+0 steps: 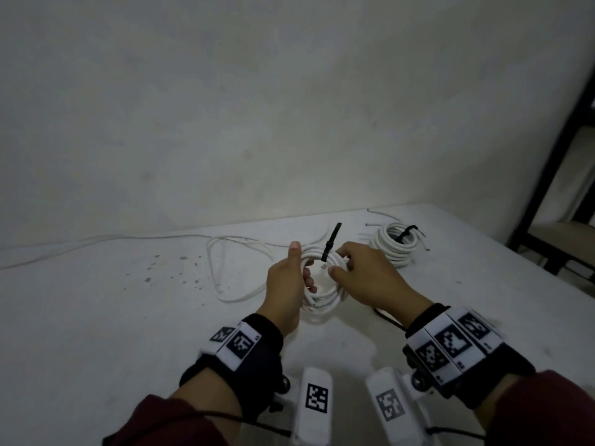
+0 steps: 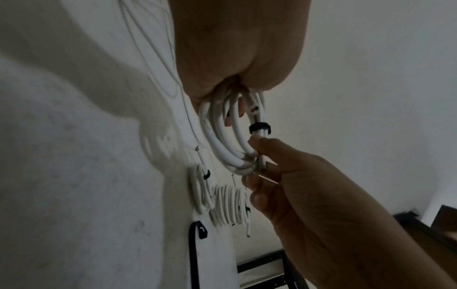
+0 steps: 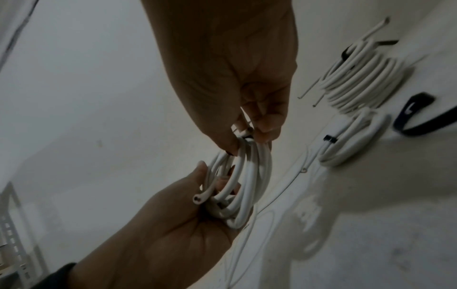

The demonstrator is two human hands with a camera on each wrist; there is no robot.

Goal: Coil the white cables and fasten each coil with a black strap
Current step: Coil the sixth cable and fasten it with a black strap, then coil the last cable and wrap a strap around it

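Both hands hold a coil of white cable (image 1: pixel 322 300) above the table. My left hand (image 1: pixel 302 263) grips the coil's left side, fingers through its middle and thumb up. My right hand (image 1: pixel 340 260) pinches the turns at the top right, beside a black strap (image 1: pixel 330 241) wrapped round them with its tail sticking upward. The left wrist view shows the strap (image 2: pixel 259 128) as a band round some turns of the coil (image 2: pixel 230 140), just above the right hand's fingertips (image 2: pixel 254 142). A cut cable end (image 3: pixel 199 199) pokes out near the left palm.
Strapped coils (image 1: pixel 394 246) lie at the back right of the white table (image 1: pixel 128 333). Another loose white cable (image 1: pixel 231 272) loops left of the hands and trails to the left edge. A spare black strap (image 3: pixel 415 117) lies near the coils. A dark chair frame (image 1: pixel 560 162) stands on the right.
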